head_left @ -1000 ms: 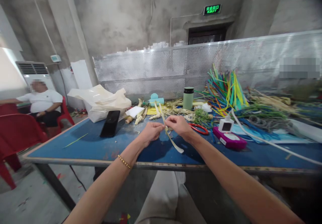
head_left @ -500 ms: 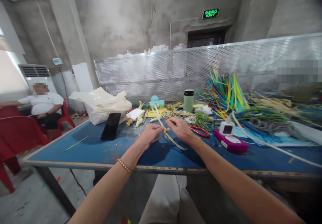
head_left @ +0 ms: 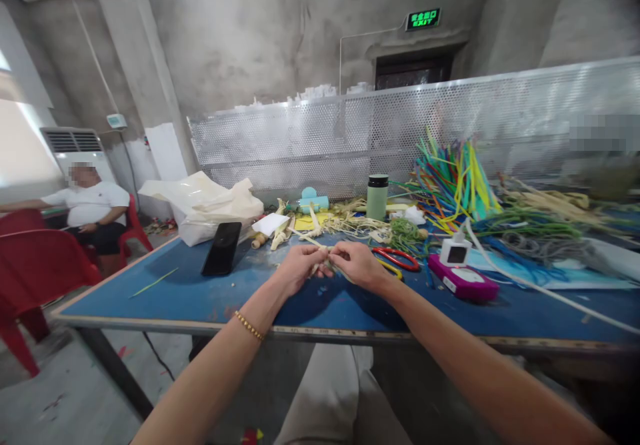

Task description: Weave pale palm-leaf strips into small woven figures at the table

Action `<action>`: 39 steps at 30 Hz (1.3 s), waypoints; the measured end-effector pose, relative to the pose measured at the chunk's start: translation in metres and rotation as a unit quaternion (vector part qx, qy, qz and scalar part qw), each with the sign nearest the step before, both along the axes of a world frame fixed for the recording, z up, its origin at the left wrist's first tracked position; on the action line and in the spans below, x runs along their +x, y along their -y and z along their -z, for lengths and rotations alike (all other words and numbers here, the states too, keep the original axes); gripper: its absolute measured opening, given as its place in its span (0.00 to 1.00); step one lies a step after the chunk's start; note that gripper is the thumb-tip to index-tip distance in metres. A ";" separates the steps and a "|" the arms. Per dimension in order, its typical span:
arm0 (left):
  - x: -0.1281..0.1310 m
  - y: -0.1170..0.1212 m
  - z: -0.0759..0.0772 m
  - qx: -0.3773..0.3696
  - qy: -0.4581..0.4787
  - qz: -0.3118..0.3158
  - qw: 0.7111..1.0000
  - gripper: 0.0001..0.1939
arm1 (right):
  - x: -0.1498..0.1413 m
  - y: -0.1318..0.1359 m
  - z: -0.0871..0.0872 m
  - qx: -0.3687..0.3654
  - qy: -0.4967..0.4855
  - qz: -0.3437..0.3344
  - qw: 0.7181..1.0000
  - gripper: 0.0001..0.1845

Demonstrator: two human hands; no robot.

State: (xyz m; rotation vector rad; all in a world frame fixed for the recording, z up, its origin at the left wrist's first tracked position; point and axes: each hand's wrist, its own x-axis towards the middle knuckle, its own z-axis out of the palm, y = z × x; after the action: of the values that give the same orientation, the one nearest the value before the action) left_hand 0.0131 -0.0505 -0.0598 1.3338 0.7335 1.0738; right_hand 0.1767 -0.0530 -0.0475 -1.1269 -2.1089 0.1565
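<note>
"What's changed in the head view?"
"The flat, pale straw-like strip [head_left: 306, 238] slants lower than 0.5 seconds ago."
"And the hands?"
"Left hand [head_left: 303, 263] and right hand [head_left: 356, 263], fingers curled closed, pinch it above the smooth blue tabletop [head_left: 210, 305]."

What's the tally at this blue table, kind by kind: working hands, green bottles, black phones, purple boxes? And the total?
Working hands: 2 (left hand, right hand, both on a pale strip)
Green bottle: 1
Black phone: 1
Purple box: 1
Total: 5
</note>
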 end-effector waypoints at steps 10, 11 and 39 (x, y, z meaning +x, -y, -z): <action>-0.004 -0.004 0.004 0.035 -0.054 -0.046 0.997 0.14 | 0.001 0.006 0.003 0.022 -0.018 0.015 0.999 0.08; -0.004 -0.005 0.005 0.040 -0.057 -0.044 0.997 0.14 | 0.001 0.007 0.003 0.023 -0.017 0.018 0.999 0.08; -0.002 0.006 -0.001 0.119 -0.098 0.016 0.988 0.18 | 0.008 0.005 -0.005 0.047 -0.082 -0.020 0.995 0.13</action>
State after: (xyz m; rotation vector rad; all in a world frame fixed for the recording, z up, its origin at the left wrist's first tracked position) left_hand 0.0107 -0.0564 -0.0589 1.6678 0.7415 1.0380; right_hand 0.1845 -0.0582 -0.0427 -0.9828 -1.9729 0.1613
